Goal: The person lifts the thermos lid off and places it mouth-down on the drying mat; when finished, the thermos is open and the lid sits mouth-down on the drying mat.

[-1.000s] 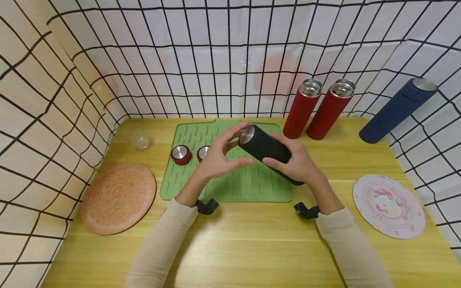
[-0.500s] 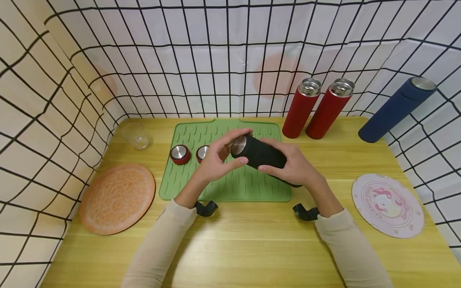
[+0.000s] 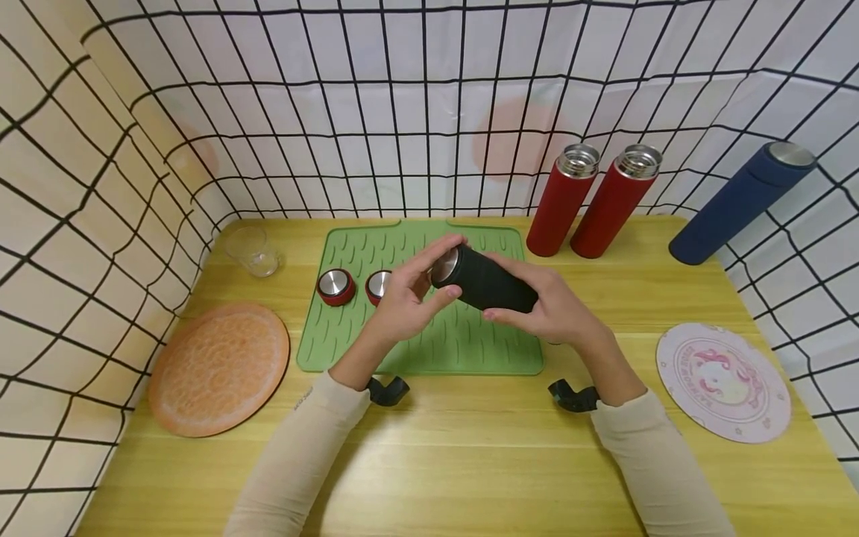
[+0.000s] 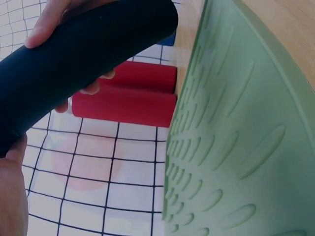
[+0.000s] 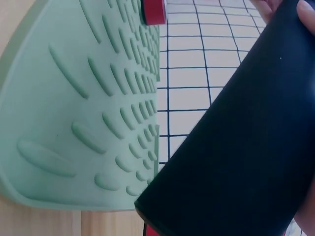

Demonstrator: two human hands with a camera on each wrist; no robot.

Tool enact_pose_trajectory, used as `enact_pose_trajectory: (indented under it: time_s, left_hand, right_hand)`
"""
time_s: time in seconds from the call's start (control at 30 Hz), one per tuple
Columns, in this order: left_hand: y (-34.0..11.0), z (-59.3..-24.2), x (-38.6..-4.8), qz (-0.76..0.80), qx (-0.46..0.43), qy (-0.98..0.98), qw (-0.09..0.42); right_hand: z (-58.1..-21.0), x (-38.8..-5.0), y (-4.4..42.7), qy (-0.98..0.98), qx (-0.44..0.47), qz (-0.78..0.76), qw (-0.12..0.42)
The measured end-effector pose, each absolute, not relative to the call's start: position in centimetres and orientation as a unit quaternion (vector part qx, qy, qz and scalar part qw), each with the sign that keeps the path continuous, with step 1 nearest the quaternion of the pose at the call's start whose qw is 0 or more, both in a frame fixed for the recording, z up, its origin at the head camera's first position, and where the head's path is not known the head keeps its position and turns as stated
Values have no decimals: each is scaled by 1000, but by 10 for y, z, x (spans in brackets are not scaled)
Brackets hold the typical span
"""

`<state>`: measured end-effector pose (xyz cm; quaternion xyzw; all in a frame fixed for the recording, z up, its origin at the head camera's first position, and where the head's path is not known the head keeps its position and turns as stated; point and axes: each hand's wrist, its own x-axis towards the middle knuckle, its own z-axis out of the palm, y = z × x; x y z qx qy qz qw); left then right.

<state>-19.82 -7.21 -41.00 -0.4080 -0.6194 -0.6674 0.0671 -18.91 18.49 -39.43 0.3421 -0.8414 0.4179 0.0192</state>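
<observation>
A black thermos flask is held tilted above the green draining mat, its steel-topped lid end toward the left. My right hand grips the flask's body, thumb along the near side. At the other end my left hand holds the lid, thumb on the near side and fingers over the far side. In the left wrist view the dark flask lies between both hands' fingers. Two red lids with steel tops rest on the mat, one partly behind my left hand.
Two lidless red flasks stand at the back right. A blue flask with its lid on stands farther right. On the left are a clear glass and an orange round mat. A pink round mat lies right. Black wire mesh encloses the table.
The flask's lid end has moved left and slightly down over the second. My left hand's fingers and thumb have come round the lid. The lids on the mat stay put.
</observation>
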Motion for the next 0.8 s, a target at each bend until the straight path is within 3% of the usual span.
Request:
enact_pose_trajectory:
  time_s: [0.2, 0.4, 0.57, 0.67, 0.8]
  left_hand:
    - [-70, -411, -193, -670, -393, -623, 93]
    - [-63, -411, -189, -684, -352, -627, 126]
    - [-60, -407, -184, -704, -285, -640, 117]
    - [-62, -404, -185, -721, -276, -631, 83]
    - [-69, -402, -191, -728, -344, -592, 26]
  right_hand:
    - [-393, -186, 182, -845, 343, 406, 51]
    - [-394, -185, 177, -851, 344, 378, 122]
    - [-399, -186, 174, -857, 343, 342, 173]
    - [-399, -185, 178, -860, 334, 356, 147]
    - [-393, -184, 186, -844, 336, 413, 68]
